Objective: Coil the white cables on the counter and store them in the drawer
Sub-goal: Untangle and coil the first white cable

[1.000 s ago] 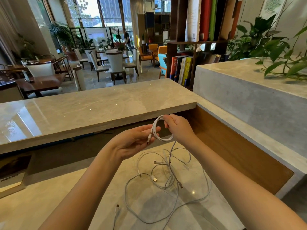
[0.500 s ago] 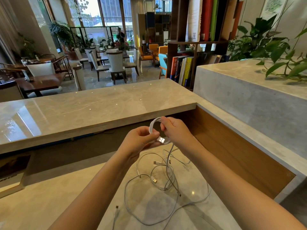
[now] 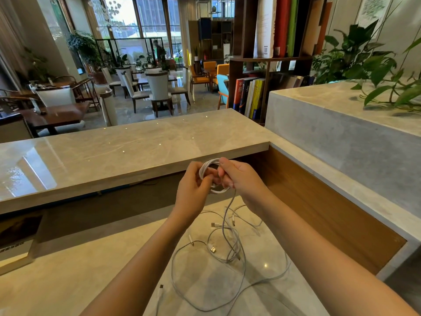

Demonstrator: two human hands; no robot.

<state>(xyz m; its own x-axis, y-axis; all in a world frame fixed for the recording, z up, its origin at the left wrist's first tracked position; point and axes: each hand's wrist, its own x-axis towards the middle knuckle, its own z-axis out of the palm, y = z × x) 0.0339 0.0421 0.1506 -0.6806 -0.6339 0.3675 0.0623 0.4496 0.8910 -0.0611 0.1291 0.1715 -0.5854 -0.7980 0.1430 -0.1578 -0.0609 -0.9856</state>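
Nearest me, at the bottom of the frame, the loose cables sprawl on the pale surface in wide, overlapping loops, with a plug lying in the tangle at lower centre. They lie slack and spread out, which I judge lets one strand feed upward without dragging the rest along. That strand rises from the tangle to the coil. The coil is held clear above the surface at centre frame, so each new turn can close without snagging what lies below.

My left hand grips the coil's left side, its fingers curled and pinching the stacked turns. I take it as the anchor that stops the loops springing apart. My right hand meets it from the right, fingers curled round the same bundle where the strand comes in, placed to lay on the next turn. The two hands touch or nearly touch; I cannot tell which.

By my reckoning this is early work: one cable is partly wound, the others lie uncoiled, and no drawer is in view.

Beyond the hands a raised ledge crosses the frame, with a wooden panel running down the right. Farther off, in the upper half, stand a bookshelf, plants and dining chairs.
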